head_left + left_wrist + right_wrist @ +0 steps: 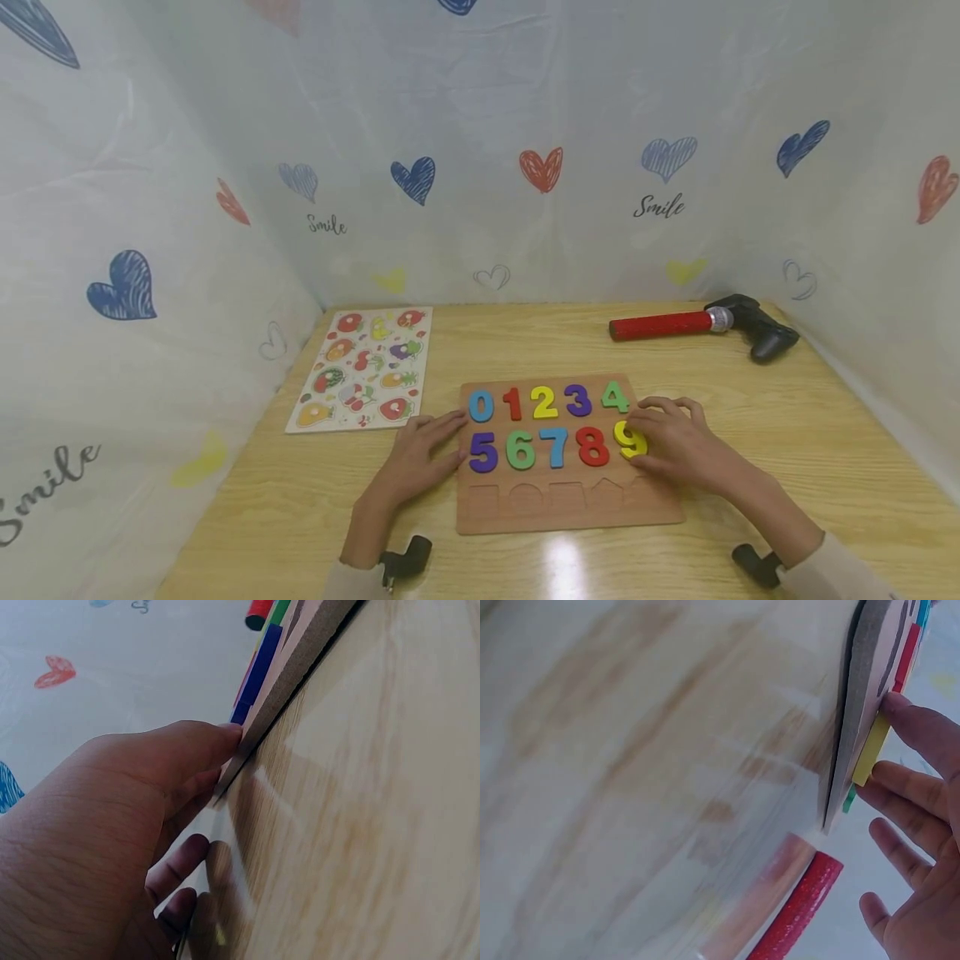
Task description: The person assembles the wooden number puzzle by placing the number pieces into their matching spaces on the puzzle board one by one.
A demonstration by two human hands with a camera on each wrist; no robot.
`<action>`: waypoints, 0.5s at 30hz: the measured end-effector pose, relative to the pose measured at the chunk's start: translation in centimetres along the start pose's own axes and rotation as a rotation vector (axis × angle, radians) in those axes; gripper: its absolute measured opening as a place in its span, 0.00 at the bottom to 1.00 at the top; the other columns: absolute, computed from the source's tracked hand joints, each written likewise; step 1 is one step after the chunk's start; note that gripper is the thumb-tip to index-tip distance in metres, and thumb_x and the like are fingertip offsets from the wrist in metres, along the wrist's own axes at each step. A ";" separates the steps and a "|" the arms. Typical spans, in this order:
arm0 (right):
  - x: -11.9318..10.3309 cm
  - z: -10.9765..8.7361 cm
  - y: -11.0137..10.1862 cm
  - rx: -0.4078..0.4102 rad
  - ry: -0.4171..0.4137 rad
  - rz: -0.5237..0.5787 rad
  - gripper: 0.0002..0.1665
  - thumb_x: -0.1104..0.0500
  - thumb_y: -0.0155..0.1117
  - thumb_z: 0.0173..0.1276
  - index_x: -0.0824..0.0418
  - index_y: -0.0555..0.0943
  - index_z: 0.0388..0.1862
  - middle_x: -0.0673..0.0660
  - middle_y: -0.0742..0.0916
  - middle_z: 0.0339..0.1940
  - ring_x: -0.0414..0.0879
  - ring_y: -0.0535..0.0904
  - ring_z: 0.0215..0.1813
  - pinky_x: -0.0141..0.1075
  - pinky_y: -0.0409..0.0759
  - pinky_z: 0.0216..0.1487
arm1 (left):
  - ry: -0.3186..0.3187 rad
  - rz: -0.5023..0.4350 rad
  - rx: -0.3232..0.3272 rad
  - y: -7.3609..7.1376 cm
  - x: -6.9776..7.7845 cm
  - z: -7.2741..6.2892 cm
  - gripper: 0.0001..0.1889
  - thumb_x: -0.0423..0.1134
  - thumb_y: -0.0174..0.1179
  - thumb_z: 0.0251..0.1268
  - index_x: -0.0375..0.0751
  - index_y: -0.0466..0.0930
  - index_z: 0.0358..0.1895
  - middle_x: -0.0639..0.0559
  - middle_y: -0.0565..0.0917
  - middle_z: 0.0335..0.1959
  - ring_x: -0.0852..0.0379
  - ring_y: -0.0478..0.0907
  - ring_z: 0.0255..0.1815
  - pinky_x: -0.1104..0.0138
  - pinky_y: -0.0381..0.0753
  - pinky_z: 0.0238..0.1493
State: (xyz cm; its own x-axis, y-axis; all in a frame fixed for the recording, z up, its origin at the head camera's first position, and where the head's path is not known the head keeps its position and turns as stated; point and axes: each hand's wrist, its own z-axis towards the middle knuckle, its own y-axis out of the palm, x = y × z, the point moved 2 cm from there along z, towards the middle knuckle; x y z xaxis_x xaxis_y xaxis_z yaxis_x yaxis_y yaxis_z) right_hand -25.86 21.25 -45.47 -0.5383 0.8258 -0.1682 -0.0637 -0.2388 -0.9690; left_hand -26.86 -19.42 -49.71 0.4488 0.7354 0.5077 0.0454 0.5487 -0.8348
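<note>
A wooden number puzzle board [540, 521] lies on the table with coloured digits in two rows, 0 to 4 above 5 to 9. Below them runs a row of bare shaped recesses. My left hand [416, 458] touches the board's left edge with thumb and fingertips, beside the purple 5 [483, 452]. At the right side, my right hand [678, 442] pinches the yellow number 9 [624, 435] between thumb and fingers. In the right wrist view the thumb sits at one end of this yellow piece [871, 750] and fingertips at the other; other fingers are spread away.
A fruit puzzle board [378, 362] lies at the back left. Toward the back right, a red glittery cylinder [660, 325] joins a black grip-shaped object [761, 329]. Patterned white sheeting [480, 233] encloses the table [510, 346] at the back and sides.
</note>
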 end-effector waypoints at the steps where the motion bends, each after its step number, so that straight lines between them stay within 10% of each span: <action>1: 0.0 0.0 0.0 0.000 0.001 -0.002 0.23 0.48 0.79 0.56 0.56 0.86 0.48 0.52 0.87 0.51 0.59 0.71 0.64 0.63 0.55 0.59 | -0.001 0.001 0.002 0.0 0.0 0.0 0.28 0.52 0.62 0.68 0.51 0.75 0.69 0.61 0.71 0.72 0.45 0.65 0.64 0.46 0.62 0.60; 15: -0.4 0.4 -0.3 -0.017 0.036 -0.031 0.23 0.47 0.80 0.54 0.56 0.87 0.45 0.53 0.88 0.49 0.59 0.72 0.62 0.64 0.57 0.58 | -0.019 0.000 0.000 0.0 0.1 0.0 0.28 0.53 0.61 0.68 0.53 0.75 0.70 0.62 0.70 0.72 0.48 0.64 0.64 0.47 0.62 0.60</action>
State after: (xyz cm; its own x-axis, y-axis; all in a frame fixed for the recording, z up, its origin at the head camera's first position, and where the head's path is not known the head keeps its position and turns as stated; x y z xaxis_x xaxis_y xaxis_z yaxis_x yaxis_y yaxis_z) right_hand -25.97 20.77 -45.00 -0.5056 0.8507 -0.1437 -0.0659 -0.2042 -0.9767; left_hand -26.84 -19.33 -49.67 0.4321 0.7427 0.5117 0.0450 0.5489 -0.8347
